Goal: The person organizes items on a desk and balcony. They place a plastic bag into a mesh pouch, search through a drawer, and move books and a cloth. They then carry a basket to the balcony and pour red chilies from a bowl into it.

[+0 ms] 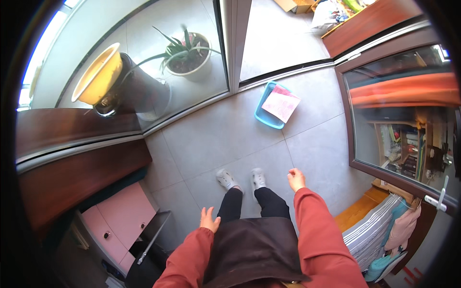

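My left hand point(210, 219) hangs low beside my left thigh, its fingers apart and nothing in it. Out to the right, my right hand point(296, 179) is held above the grey tiled floor with its fingers curled in; no object shows in it. On the floor ahead sits a blue plastic basin point(260, 113). A pink patterned cloth point(281, 103) lies across it and hangs over its right rim. Neither hand touches the basin or the cloth. Between my hands are a dark brown apron point(254, 248) and, farther ahead, my light clog shoes point(226, 179).
An open glass door point(344, 118) with a brown frame stands on the right, its handle low. Behind the left glass panel are a potted aloe-like plant point(189, 68) and a yellow basin point(99, 77). A pink cabinet point(120, 216) is at lower left; striped fabric point(371, 223) at lower right.
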`<act>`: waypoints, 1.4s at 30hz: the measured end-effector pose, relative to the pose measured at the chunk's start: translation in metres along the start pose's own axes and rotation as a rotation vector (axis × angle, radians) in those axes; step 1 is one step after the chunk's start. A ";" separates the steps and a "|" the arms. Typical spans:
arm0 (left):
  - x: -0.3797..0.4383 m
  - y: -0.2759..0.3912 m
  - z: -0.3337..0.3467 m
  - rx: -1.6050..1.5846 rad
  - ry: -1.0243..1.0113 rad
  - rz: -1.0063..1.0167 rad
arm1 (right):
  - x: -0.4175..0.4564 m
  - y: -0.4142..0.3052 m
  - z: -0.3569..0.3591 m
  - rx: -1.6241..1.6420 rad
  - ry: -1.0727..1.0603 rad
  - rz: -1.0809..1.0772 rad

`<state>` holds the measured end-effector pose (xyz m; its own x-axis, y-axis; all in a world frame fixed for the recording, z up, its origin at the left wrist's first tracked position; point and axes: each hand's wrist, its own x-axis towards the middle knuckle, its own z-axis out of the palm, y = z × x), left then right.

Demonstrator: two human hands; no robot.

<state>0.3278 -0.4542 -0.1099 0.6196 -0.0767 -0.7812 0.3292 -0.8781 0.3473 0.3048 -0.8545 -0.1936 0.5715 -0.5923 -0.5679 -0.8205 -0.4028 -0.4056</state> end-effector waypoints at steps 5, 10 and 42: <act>0.018 0.028 0.053 0.332 -0.368 -0.206 | 0.045 0.014 0.066 0.134 -0.085 0.119; 0.038 0.031 0.089 0.396 -0.120 0.110 | 0.151 0.100 0.166 0.411 -0.077 0.223; 0.128 0.272 0.053 -0.286 0.362 0.372 | 0.031 -0.009 -0.041 1.001 -0.065 0.386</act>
<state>0.4591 -0.7279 -0.1426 0.9172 -0.1456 -0.3709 0.1907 -0.6570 0.7294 0.3290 -0.8977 -0.1782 0.2992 -0.5071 -0.8083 -0.5804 0.5756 -0.5760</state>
